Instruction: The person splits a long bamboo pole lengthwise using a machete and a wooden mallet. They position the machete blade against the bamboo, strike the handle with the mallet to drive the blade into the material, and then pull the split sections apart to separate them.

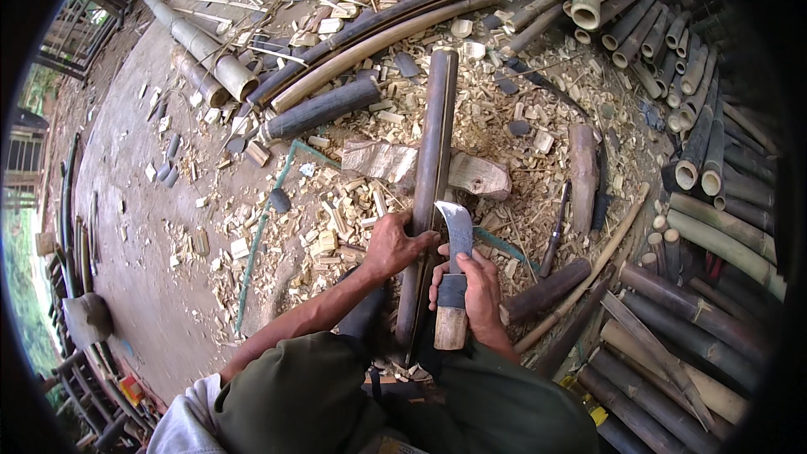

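Observation:
A long dark bamboo pole (435, 118) with a lengthwise split lies over a rough wooden block (382, 160) and reaches back between my knees. My left hand (393, 245) grips it from the left side, thumb over the top. In my right hand (482, 290) is a billhook (459, 231) with a curved tip. Its pale wooden handle has a dark wrapping near the blade. The blade points away from me, close beside the pole's right side. I cannot tell whether the edge touches the bamboo.
Wood chips (324, 240) cover the ground around the block. Bamboo lengths (672, 311) are stacked at the right and far right. Thick bamboo pieces (324, 108) lie beyond the block on the left. A knife-like tool (555, 231) and a short log (582, 176) lie on the right.

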Available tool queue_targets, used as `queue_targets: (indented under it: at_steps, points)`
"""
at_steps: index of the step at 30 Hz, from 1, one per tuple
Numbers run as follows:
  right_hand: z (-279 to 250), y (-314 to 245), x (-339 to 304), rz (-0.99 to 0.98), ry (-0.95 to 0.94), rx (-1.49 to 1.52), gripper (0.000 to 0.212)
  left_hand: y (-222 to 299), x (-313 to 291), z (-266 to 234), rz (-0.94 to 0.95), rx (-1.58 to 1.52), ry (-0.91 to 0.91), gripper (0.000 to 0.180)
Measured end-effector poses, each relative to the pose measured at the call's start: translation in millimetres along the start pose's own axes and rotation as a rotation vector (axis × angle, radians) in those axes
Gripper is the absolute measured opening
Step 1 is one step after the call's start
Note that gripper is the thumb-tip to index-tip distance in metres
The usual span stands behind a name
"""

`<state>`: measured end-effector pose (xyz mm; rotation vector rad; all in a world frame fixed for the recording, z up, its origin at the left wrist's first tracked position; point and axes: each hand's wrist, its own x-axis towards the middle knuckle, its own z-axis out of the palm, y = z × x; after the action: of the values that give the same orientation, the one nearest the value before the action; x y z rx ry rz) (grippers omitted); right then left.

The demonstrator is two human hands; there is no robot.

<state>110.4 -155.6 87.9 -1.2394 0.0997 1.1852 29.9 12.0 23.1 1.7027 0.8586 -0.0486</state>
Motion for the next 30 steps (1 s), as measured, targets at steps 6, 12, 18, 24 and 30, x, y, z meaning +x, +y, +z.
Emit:
queue_targets:
  at_steps: [6, 12, 18, 24, 30]
  points:
    - [-3, 5, 12, -0.053, 0.002, -0.072, 0.035, 0, 0, 0, 0.06, 0.06, 0.033, 0.039]
    - [-4, -2, 34, -0.1, -0.011, -0.121, 0.036, 6, 3, 1, 0.018, 0.108, 0.007, 0.046]
    - [-5, -4, 41, -0.103, -0.032, -0.2, 0.036, 3, -1, 3, 0.047, 0.053, 0.092, 0.042]
    - [-9, -6, 29, -0.11, -0.027, -0.095, 0.038, 3, -2, 1, 0.051, 0.033, 0.051, 0.038]
    - [-13, -14, 61, -0.238, -0.055, -0.117, 0.038, 13, -5, -1, 0.015, -0.047, -0.039, 0.039]
